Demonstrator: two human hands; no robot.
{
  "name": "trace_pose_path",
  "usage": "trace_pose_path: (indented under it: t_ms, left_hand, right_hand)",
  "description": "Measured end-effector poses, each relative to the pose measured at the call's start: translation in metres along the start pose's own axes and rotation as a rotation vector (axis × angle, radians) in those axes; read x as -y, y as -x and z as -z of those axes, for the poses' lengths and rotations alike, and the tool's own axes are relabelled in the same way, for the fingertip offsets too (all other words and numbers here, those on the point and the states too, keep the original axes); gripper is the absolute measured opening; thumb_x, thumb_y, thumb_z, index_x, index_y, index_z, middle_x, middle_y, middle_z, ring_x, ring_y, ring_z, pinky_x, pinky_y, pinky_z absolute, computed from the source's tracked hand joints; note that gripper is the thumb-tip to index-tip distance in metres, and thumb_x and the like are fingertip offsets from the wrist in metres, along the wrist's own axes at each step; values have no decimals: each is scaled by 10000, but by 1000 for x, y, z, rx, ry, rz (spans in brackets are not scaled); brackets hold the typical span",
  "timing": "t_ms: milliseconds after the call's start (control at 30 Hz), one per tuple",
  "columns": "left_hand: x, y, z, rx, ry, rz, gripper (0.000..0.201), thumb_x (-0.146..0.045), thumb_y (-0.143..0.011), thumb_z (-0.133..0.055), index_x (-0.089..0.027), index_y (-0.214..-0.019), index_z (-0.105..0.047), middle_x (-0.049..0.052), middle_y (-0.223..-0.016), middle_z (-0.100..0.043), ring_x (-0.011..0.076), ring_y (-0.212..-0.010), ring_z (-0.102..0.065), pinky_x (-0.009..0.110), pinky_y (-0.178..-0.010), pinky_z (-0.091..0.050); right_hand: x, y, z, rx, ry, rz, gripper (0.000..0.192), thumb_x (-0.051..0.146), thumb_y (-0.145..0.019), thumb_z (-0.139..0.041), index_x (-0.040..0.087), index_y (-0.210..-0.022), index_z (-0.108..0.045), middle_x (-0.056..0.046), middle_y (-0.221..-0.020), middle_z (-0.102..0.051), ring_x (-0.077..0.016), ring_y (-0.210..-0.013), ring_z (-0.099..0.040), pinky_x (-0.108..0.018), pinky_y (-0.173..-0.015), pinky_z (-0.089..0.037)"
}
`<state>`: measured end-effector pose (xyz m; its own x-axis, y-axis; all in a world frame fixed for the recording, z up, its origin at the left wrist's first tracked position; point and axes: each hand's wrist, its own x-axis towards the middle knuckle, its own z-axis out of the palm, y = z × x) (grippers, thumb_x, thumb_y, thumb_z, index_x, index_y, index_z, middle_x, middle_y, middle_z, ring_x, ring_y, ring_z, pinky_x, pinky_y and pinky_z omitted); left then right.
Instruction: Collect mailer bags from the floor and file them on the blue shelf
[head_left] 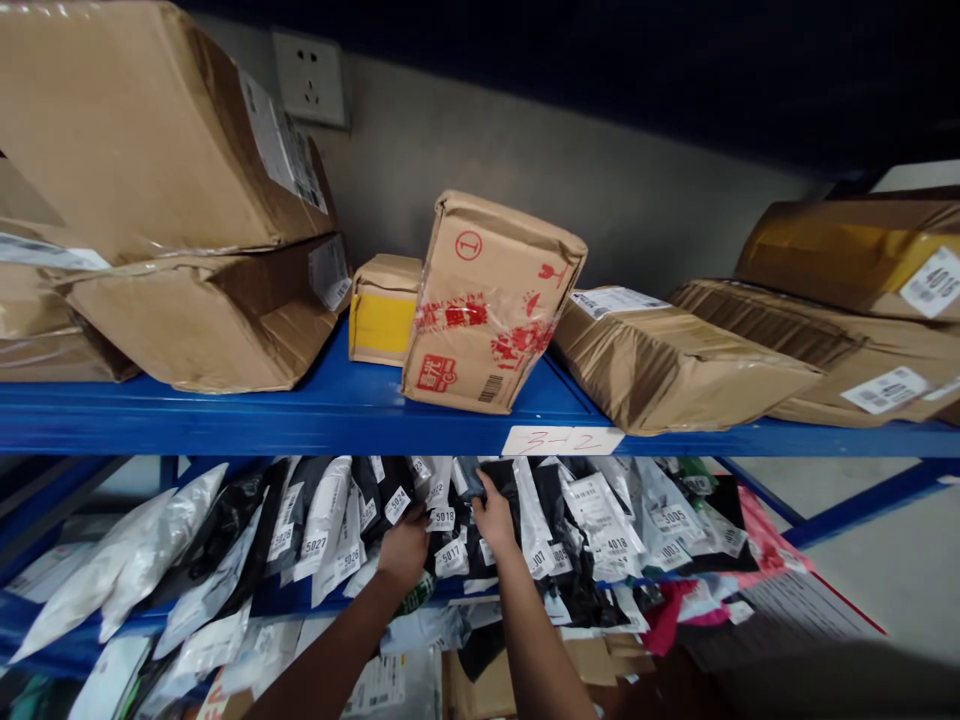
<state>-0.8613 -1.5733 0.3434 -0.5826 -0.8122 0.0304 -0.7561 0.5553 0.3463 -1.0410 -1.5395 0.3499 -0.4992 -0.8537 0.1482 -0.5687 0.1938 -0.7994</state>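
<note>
Down on the lower shelf [60, 650], both hands are in among a row of upright mailer bags [330, 520]. The left hand [403, 553] is curled with its fingers tucked in between the packets near the one tagged 5017 [451, 556]; whether it actually grips one I cannot tell. The right hand [495, 517] reaches a little higher and further back, thumb and fingers closed around the top edge of a dark bag [471, 478], just beside white bags with numbered labels. The bags stand tightly packed, black, white and grey, each with a small white number tag such as 5027 [316, 547], 5024 [397, 503] and 4018 [616, 546]. To the left, white bags [112, 565] lean over at a slant; to the right lies a pink bag [761, 540]. Right above the hands runs the blue beam [300, 432] of the upper shelf, carrying a label [562, 440] written in red, "3-2". On that shelf a taped box with red print [487, 300] stands tilted, a small box with yellow tape [382, 310] just beside it on the left. Big boxes [165, 200] are stacked at the far left, and flatter boxes [675, 360] lie to the right. A wall socket [310, 78] sits on the grey wall behind.
</note>
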Motion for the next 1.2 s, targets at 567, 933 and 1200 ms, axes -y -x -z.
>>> trace_pose_path:
  t_ms: [567,933,1200]
  left_hand:
    - [22,-5,15,27,152,-63,396,-164,-919,-312,-122,-1218,-569,112,-1299,-593,181,-1209,-533,314,-1097,-337]
    - [21,-5,21,83,147,-39,410,-162,-918,-311,-85,-1250,-540,130,-1340,-556,192,-1247,-499,304,-1099,-331]
    - [19,-4,24,93,140,-39,408,-164,-919,-315,-85,-1246,-545,136,-1319,-571,197,-1222,-520,310,-1094,-335]
  right_hand:
    - [12,42,-9,-329,418,433,282,104,-758,-514,164,-991,-662,-116,-1026,-593,-263,-951,-495,-400,-832,-460]
    - [-16,20,0,-285,401,571,316,184,-931,-384,145,-1088,-656,-104,-905,-695,-212,-818,-617,-326,-778,-497]
    - [-16,16,2,-311,175,319,343,316,-932,-374,125,-1076,-620,-105,-901,-708,-199,-812,-661,-302,-745,-504]
